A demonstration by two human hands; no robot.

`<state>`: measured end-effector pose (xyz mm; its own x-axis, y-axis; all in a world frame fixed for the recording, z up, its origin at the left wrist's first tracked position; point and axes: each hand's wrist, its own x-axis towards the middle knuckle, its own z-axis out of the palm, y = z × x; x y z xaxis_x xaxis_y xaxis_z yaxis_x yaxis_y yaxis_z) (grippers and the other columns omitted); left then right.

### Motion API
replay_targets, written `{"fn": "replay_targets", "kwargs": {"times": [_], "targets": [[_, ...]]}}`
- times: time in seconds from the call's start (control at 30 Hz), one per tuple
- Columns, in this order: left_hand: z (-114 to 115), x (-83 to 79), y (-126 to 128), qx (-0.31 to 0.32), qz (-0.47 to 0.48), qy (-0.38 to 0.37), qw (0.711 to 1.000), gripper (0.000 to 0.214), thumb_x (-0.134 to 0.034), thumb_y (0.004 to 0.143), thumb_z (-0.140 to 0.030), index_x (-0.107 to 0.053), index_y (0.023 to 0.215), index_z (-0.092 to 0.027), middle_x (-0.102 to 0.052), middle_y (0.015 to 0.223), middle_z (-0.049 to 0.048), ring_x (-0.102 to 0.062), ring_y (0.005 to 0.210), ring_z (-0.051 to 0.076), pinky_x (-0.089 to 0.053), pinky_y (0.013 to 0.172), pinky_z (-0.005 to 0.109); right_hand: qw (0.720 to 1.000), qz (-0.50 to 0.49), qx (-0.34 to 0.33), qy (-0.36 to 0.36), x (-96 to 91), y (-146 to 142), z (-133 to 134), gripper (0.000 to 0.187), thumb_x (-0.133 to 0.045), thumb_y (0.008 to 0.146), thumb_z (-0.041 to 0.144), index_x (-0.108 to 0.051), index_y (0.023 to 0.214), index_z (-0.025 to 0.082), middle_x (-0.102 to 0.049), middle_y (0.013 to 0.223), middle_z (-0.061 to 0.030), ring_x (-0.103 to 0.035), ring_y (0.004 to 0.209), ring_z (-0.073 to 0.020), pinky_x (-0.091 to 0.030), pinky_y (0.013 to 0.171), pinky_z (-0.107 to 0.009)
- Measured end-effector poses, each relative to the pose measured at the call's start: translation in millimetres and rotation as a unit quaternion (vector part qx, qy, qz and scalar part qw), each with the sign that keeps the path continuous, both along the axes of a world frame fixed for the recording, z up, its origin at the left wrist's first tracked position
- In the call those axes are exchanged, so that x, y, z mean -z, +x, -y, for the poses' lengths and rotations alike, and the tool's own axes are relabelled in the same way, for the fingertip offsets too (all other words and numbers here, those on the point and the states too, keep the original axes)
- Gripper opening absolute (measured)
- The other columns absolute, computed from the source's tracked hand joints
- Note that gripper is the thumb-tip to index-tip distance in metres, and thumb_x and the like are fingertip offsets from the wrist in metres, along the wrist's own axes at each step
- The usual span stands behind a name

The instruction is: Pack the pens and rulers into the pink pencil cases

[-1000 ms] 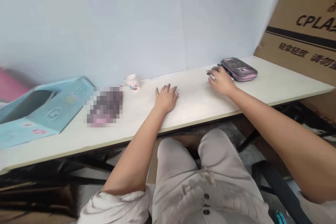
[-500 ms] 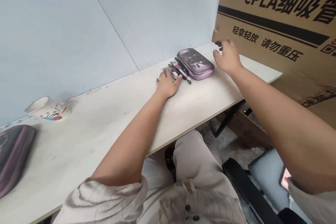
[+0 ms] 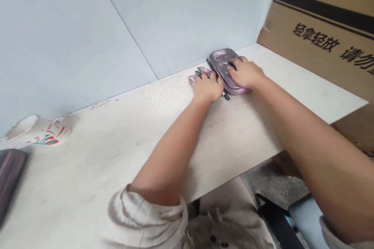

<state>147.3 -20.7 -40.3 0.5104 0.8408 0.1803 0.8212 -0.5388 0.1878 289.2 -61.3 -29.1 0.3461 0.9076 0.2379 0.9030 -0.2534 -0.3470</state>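
Note:
My left hand lies over a small bunch of pens near the wall, its fingers spread across them. Pen tips show past the fingers, and a dark end shows by the thumb; the rest is hidden under the hand. Right beside the pens is a closed zip case, dark grey and pink with a raised pattern on its lid. My right hand rests on the right part of that lid, fingers apart and slightly bent. Part of the lid is covered by this hand.
A patterned paper cup lies on its side at the left by the wall. Another dark case is cut off at the left edge. A large cardboard box stands beyond the right end of the white table. Below is a chair.
My right hand has come down from beside the case onto its lid. My left hand stays on the pens, fingers spread. The view has shifted somewhat.

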Motion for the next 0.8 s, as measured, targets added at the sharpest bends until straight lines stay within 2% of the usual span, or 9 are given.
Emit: {"fn": "replay_targets", "kwargs": {"times": [0.2,0.33,0.6,0.8], "targets": [[3.4,-0.7,-6.9,0.011,0.006,0.004,1.0,0.053,-0.024,0.088,-0.045,-0.047,0.126,-0.017,-0.039,0.139,0.0168,-0.031,0.127,0.042,-0.016,0.101,0.064,1.0,0.014,0.014,-0.015,-3.5,-13.5,7.2,0.051,-0.025,0.087,0.047,-0.044,0.129,0.025,-0.042,0.136,-0.0112,-0.048,0.112,-0.0366,-0.039,0.087,-0.059],[6.4,-0.1,-29.3,0.019,0.015,0.006,1.0,0.051,-0.024,0.088,-0.044,-0.048,0.124,-0.017,-0.038,0.139,0.0165,-0.031,0.127,0.041,-0.015,0.101,0.064,1.0,0.022,0.006,-0.013,-5.6,-36.7,13.7,0.052,-0.025,0.088,0.047,-0.045,0.129,0.023,-0.042,0.137,-0.0114,-0.049,0.111,-0.0355,-0.04,0.088,-0.057],[17.8,0.0,-113.7,-0.005,-0.005,0.016,1.0,0.056,-0.023,0.087,-0.049,-0.045,0.128,-0.018,-0.039,0.139,0.0168,-0.034,0.126,0.041,-0.018,0.102,0.062,0.998,0.025,-0.049,-0.015,-6.3,-112.4,22.1,0.052,-0.023,0.088,0.045,-0.043,0.13,0.021,-0.039,0.139,-0.0117,-0.048,0.112,-0.0387,-0.04,0.086,-0.057],[37.2,-0.7,-179.4,-0.042,-0.019,0.031,0.998,0.056,-0.023,0.087,-0.05,-0.045,0.129,-0.02,-0.041,0.137,0.0155,-0.038,0.123,0.039,-0.02,0.102,0.061,0.994,0.022,-0.107,-0.007,-7.9,-171.0,32.2,0.052,-0.024,0.088,0.045,-0.044,0.129,0.018,-0.043,0.134,-0.0147,-0.048,0.11,-0.0372,-0.039,0.088,-0.055]]}}
